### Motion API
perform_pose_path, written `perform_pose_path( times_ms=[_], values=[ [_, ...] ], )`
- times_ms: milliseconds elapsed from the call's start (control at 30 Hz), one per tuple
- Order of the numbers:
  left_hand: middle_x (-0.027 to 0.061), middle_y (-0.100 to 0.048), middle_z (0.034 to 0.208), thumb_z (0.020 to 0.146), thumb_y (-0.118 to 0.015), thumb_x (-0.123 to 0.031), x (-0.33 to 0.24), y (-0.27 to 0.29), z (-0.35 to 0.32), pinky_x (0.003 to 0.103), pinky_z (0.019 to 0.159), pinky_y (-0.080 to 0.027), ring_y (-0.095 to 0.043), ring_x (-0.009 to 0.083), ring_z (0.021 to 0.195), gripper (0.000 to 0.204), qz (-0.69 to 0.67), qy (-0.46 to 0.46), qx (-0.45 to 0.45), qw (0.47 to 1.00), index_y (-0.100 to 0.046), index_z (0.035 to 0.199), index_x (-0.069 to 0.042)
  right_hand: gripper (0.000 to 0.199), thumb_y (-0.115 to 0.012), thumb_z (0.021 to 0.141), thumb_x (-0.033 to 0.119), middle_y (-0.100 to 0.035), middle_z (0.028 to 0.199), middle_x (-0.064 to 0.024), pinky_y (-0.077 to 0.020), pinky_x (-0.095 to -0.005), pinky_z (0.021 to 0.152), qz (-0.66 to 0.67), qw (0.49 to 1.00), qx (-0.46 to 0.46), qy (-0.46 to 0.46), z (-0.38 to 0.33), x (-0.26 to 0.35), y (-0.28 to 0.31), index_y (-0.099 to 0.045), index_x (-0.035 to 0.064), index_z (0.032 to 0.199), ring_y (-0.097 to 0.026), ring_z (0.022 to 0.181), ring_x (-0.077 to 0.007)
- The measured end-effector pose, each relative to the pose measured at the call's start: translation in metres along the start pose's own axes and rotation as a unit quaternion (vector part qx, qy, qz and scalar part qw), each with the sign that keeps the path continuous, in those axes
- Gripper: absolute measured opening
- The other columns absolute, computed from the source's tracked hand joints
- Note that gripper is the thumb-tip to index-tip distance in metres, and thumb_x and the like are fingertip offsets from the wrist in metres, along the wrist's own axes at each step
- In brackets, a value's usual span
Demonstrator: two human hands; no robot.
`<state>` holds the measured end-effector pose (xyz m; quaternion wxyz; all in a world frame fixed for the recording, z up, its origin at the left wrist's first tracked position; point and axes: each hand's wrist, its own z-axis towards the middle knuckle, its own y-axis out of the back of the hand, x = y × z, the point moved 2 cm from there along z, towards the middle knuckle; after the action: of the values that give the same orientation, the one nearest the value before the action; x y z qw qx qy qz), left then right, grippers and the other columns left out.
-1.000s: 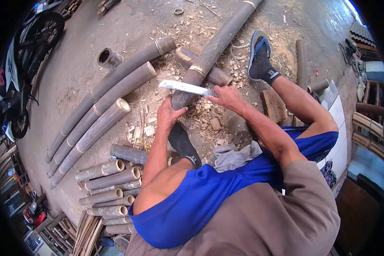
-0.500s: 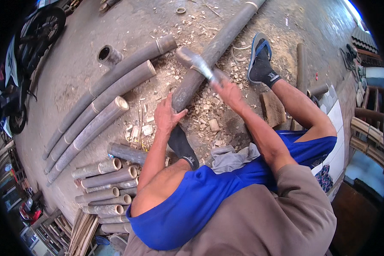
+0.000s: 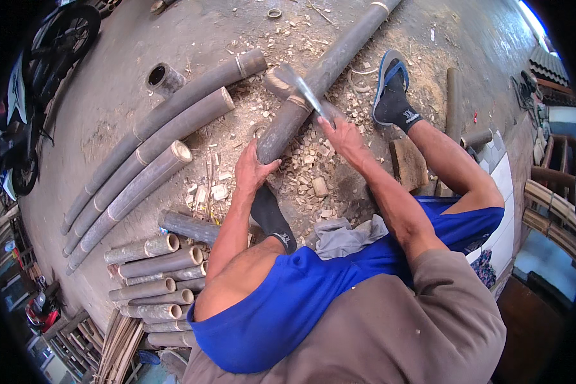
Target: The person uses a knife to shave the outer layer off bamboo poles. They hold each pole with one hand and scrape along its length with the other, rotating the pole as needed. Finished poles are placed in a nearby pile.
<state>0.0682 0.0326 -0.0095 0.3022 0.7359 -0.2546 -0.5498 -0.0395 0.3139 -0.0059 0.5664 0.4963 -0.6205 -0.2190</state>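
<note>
A long dark bamboo pole (image 3: 326,73) slants from the far right toward me and rests across a short log (image 3: 279,83). My left hand (image 3: 253,168) is closed round the pole's near end, thumb and fingers on opposite sides. In my right hand (image 3: 347,142) is a shiny metal hatchet-like tool (image 3: 308,96), partly smeared by motion. Its wider far end is over the pole and log, near a pale ring on the pole; whether it touches the bamboo I cannot tell. Pale wood chips (image 3: 320,187) lie below both hands.
Three long bamboo poles (image 3: 153,147) lie at left, beside an upright hollow bamboo piece (image 3: 164,78). Short bamboo lengths (image 3: 166,264) are stacked near my left leg. A wood block (image 3: 408,165) and grey cloth (image 3: 349,238) lie nearby. A motorcycle (image 3: 41,83) stands far left.
The tool's far end has swung slightly up and shows more clearly, less blurred. My left hand keeps its hold on the pole, which stays nearly in place.
</note>
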Motion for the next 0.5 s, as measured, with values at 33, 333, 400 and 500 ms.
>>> perform_pose_path(
  times_ms=[33,333,400,500],
  values=[
    [0.0258,-0.067,0.133,0.070,-0.093,-0.045,-0.007,0.001,0.002,0.046,0.105,-0.052,-0.067,0.0400,0.122,0.099,-0.007,0.013,0.020,1.000,-0.053,0.146,0.004,0.081,-0.046,0.102,0.076,-0.073,0.080,-0.0280,-0.0598,-0.0569,0.073,0.045,0.997,-0.032,-0.050,0.002,-0.005,-0.005,-0.068,-0.0017,0.095,-0.074,0.079,-0.0495],
    [0.0255,-0.074,0.120,0.070,-0.093,-0.041,0.013,0.012,-0.001,0.042,0.099,-0.053,-0.072,0.0368,0.111,0.091,-0.095,0.047,0.034,0.994,-0.059,0.141,0.004,0.081,-0.048,0.102,0.074,-0.072,0.080,-0.0319,-0.0584,-0.0588,0.074,-0.115,0.979,0.119,0.116,-0.006,0.022,0.015,-0.072,-0.0030,0.102,-0.074,0.078,-0.0498],
    [0.0256,-0.074,0.120,0.070,-0.093,-0.042,-0.007,0.016,0.003,0.042,0.100,-0.053,-0.072,0.0367,0.111,0.092,-0.101,0.047,0.064,0.992,-0.058,0.141,0.005,0.079,-0.047,0.102,0.075,-0.071,0.077,-0.0301,-0.0587,-0.0581,0.072,-0.001,0.999,0.028,0.018,-0.007,0.009,0.024,-0.071,-0.0010,0.099,-0.074,0.077,-0.0484],
    [0.0263,-0.073,0.124,0.069,-0.093,-0.042,-0.008,0.019,0.005,0.042,0.101,-0.053,-0.071,0.0369,0.114,0.092,-0.126,0.068,0.095,0.985,-0.059,0.141,0.005,0.080,-0.047,0.101,0.076,-0.072,0.078,-0.0286,-0.0588,-0.0573,0.073,-0.023,1.000,0.005,0.015,0.000,0.005,0.007,-0.070,-0.0004,0.099,-0.075,0.079,-0.0471]
  ],
)
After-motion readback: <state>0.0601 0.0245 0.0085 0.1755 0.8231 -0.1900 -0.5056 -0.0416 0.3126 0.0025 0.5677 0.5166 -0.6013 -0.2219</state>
